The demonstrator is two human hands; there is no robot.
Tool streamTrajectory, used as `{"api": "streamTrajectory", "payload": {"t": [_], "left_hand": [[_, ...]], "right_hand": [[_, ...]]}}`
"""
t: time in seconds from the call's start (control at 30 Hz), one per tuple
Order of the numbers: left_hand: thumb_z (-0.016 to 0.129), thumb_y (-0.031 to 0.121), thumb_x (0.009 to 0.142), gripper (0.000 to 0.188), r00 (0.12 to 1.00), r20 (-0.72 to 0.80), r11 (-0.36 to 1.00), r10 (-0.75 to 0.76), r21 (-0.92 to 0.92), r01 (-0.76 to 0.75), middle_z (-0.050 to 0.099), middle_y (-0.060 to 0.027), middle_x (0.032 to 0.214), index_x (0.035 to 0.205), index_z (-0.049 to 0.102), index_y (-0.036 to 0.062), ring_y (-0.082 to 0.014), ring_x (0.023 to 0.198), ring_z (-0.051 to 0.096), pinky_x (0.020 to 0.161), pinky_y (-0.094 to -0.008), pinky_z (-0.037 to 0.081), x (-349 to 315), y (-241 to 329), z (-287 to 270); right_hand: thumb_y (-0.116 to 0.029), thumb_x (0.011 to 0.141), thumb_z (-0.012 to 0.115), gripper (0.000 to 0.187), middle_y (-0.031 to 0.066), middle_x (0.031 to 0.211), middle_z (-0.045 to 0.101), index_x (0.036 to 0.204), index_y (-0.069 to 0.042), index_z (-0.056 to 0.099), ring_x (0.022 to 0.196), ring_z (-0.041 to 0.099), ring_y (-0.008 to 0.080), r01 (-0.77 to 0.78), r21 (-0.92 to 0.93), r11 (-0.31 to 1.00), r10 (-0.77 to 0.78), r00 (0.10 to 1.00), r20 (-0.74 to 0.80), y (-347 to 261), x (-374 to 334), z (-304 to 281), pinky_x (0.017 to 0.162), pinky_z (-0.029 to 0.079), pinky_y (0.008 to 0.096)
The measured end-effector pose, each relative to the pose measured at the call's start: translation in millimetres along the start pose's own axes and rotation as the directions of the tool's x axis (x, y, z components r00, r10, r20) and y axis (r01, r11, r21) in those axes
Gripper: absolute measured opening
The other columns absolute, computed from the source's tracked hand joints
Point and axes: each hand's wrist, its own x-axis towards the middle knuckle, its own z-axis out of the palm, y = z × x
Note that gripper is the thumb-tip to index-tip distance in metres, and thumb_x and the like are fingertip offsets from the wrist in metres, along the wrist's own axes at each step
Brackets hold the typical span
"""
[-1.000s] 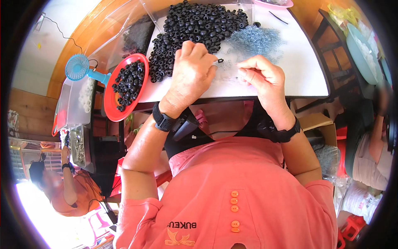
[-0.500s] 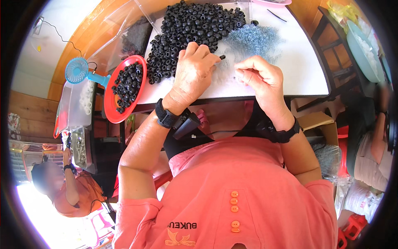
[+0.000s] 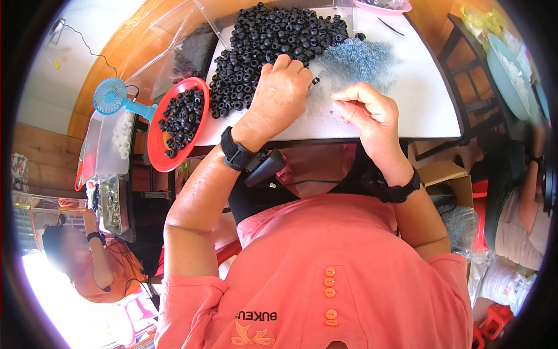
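My left hand (image 3: 278, 99) is closed, its back turned up, at the near edge of a heap of small black ring-shaped parts (image 3: 256, 58). At its fingertips a small black part (image 3: 315, 81) shows, apparently pinched; the fingers mostly hide their grip. To the right, my right hand (image 3: 372, 110) holds thumb and forefinger together just above the white tabletop (image 3: 427, 102). Whatever lies in that pinch is too small to name. Beyond it spreads a pile of fine blue-grey wire pieces, seemingly tiny springs (image 3: 360, 58).
A red bowl (image 3: 152, 136) of black parts stands left of the heap, beside a small blue fan (image 3: 109, 96). A thin black strip (image 3: 390, 26) lies at the far right of the table. Another person (image 3: 107, 267) sits at lower left; a teal basin (image 3: 508, 75) stands far right.
My left hand has shifted slightly to the right and turned, so less of the black part shows at its fingertips. My right hand keeps its pinch in nearly the same place.
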Motion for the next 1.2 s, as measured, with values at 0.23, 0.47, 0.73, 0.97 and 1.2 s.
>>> {"api": "streamTrajectory", "payload": {"t": [0.23,0.47,0.73,0.97,1.2], "left_hand": [[0.067,0.008,0.076,0.008,0.999,-0.048,1.0,-0.02,0.022,0.021,0.059,-0.0076,0.085,0.081,0.061,0.0068,-0.0293,0.089,0.055,0.075,-0.0409,0.046,-3.0,3.6,4.8],[0.066,0.006,0.085,0.005,0.959,-0.018,0.831,-0.282,-0.504,0.235,0.061,-0.0062,0.083,0.087,0.066,0.0022,-0.0198,0.08,0.058,0.071,-0.0338,0.047,-21.0,18.0,-27.4],[0.06,0.011,0.097,0.015,0.705,0.574,-0.114,-0.417,-0.802,0.586,0.063,-0.0059,0.081,0.101,0.062,-0.0034,-0.0073,0.063,0.051,0.053,-0.0202,0.038,-60.0,58.5,-52.2],[0.059,0.01,0.097,0.016,0.704,0.553,-0.17,-0.446,-0.824,0.54,0.063,-0.0076,0.081,0.103,0.061,-0.0043,-0.0092,0.062,0.052,0.052,-0.0205,0.038,-70.1,51.0,-54.7],[0.062,0.013,0.096,0.016,0.705,0.464,0.048,-0.537,-0.817,0.574,0.063,-0.0038,0.081,0.095,0.066,-0.0019,-0.0089,0.061,0.052,0.053,-0.0203,0.039,-63.7,39.0,-63.0]], "right_hand": [[0.002,0.088,0.068,0.004,0.0018,0.075,0.065,0.091,0.001,0.065,0.068,0.057,0.0057,-0.048,0.01,0.999,0.048,0.999,0.016,-3.2,-0.1,-0.3,0.062,0.046,0.0216],[0.003,0.088,0.067,0.005,0.0043,0.078,0.065,0.093,0.001,0.066,0.07,0.059,0.0084,0.016,0.044,0.999,-0.014,0.998,-0.054,-10.6,-4.7,1.3,0.064,0.047,0.0227],[0.005,0.085,0.069,0.012,0.0088,0.084,0.064,0.096,0.002,0.066,0.075,0.063,0.0167,0.131,0.031,0.991,-0.135,0.976,0.173,-21.7,-12.0,19.0,0.067,0.049,0.0272],[0.003,0.087,0.07,0.008,0.0043,0.083,0.066,0.094,0.001,0.066,0.079,0.062,0.0094,-0.146,0.164,0.976,0.101,0.962,0.255,-30.3,-2.5,32.0,0.072,0.051,0.0243],[0.001,0.088,0.07,0.008,0.0024,0.083,0.066,0.091,0.0,0.062,0.079,0.062,0.0078,-0.206,0.163,0.965,0.148,0.939,0.309,-28.7,6.1,30.1,0.073,0.051,0.0243]]}}
